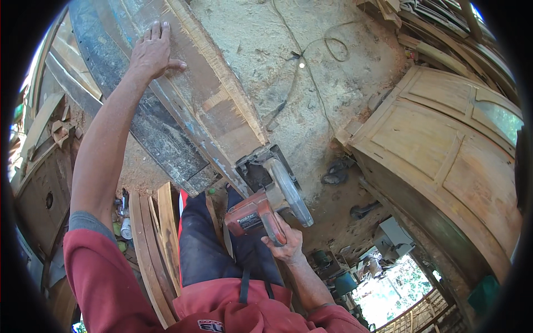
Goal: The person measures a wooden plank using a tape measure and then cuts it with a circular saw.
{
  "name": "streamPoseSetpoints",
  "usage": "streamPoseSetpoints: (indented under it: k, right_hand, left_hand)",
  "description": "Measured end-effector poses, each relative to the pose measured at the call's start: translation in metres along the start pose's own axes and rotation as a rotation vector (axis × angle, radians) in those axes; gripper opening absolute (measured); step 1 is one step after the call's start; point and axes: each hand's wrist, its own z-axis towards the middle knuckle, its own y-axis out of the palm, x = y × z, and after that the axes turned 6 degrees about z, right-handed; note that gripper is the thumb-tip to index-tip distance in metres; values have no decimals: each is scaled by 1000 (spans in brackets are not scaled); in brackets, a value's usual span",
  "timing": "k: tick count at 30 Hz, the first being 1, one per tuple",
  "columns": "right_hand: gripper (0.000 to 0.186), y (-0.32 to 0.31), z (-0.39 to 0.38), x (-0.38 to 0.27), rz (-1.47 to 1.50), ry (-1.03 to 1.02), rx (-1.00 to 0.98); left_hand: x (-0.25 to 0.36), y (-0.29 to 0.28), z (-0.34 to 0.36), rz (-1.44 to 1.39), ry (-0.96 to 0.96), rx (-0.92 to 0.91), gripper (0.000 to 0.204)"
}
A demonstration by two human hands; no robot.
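My right hand (pixel 287 242) grips the rear handle of a red and black circular saw (pixel 258 213). The saw's grey base plate rests at the near end of a wooden plank (pixel 205 94), and its metal blade guard (pixel 291 191) lies along the plank's right side. Raw, splintered wood runs down that right edge. Farther up, my left hand (pixel 152 53) lies flat on the plank with the fingers stretched forward and the thumb out to the side. Beneath the plank is a dark, dusty, worn work surface (pixel 161 130). The blade itself is hidden.
A large wooden panelled cabinet or door piece (pixel 433 144) stands at the right. A cord (pixel 311 77) trails over the dusty floor. Long wood strips (pixel 147 244) stand by my left leg. Stacked boards (pixel 444 39) fill the far right, and dark shoes (pixel 336 172) lie on the floor.
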Motion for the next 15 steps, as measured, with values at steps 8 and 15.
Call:
streamPoseSetpoints:
  k: [8, 15]
  right_hand:
    - [74, 7, 18, -7, 7, -22, 1]
    - [75, 9, 32, -18, 0, -13, -17]
  left_hand:
    - [-1, 0, 0, -23, 5, 25, 126]
    - [-3, 1, 1, -25, 14, 41, 127]
